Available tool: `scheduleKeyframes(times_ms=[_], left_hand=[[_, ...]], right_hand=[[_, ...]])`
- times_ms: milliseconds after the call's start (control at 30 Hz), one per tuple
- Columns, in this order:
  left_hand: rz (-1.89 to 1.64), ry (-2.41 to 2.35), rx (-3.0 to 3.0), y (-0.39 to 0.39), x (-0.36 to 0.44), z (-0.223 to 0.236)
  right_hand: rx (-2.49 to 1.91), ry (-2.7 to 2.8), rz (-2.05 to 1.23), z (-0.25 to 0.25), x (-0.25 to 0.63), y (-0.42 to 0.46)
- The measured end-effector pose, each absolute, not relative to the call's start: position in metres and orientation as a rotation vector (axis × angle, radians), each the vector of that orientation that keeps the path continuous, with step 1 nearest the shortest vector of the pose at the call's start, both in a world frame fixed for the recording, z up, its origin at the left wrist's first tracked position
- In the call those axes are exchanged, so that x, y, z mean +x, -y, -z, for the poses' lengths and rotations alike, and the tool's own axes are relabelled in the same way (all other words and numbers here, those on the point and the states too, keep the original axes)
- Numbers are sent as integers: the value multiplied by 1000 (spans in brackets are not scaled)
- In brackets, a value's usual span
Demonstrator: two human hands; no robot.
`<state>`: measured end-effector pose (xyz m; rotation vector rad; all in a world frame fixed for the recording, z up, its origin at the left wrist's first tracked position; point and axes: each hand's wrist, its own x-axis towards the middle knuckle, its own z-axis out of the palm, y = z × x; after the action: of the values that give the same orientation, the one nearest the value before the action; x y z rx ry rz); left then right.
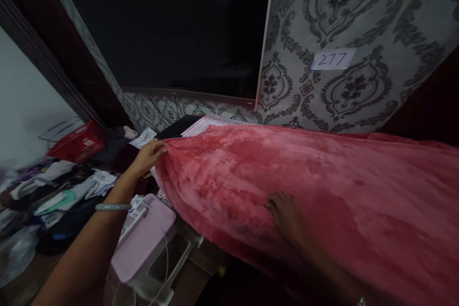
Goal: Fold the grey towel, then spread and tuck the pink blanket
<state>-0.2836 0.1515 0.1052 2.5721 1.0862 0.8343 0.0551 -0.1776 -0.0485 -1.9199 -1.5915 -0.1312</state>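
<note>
A red plush blanket (229, 172) with paler pink patches is spread across the middle and right of the head view. At its left corner my left hand (149, 154) pinches the edge between thumb and fingers, pulling the cloth into folds. Lower down, near the middle of the blanket, my right hand (285, 210) rests against the plush, its fingers curled and closed on the fabric. A striped cloth (208, 124) shows from under the blanket's far edge.
Below my left forearm stands a pink-topped stool (147, 244) with a white power strip (134, 220) and cables. Clothes (75, 196) lie heaped on the left beside a red basket (77, 143). A large television (172, 28) hangs on the patterned wall behind.
</note>
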Motion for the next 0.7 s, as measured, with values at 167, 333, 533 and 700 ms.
scheduleKeyframes(times_ms=[167, 333, 533, 700], left_hand=[[-828, -1108, 2543, -146, -287, -118], [-794, -1138, 2624, -135, -279, -147], [-828, -1135, 2736, -121, -265, -193], [-759, -1178, 2916, -114, -244, -234]], right_hand=[[-1930, 1307, 58, 31, 58, 192], [-2000, 1204, 38, 5, 65, 198], [-1940, 1222, 125, -15, 83, 195], [-1821, 1376, 123, -49, 102, 204]])
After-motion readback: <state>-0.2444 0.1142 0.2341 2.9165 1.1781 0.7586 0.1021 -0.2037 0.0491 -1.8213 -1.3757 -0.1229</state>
